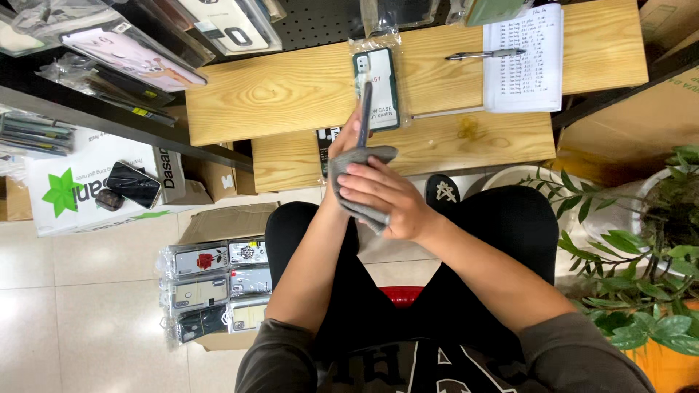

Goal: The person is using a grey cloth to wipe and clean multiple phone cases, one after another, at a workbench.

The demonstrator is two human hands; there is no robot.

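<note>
My left hand (342, 142) holds a dark smartphone (363, 113) upright and edge-on above my lap. Pressed against the phone's lower part is a grey cloth (357, 164), which my right hand (386, 200) grips. Just beyond the phone, a packaged phone case (378, 87) with a dark green rim lies on the wooden bench (277, 94).
A pen (484, 54) and a sheet of written paper (526, 62) lie on the bench at the right. Packaged phone cases (215, 287) fill a cardboard box on the floor at left. Another phone (133, 183) rests on a white box. A potted plant (641, 247) stands at right.
</note>
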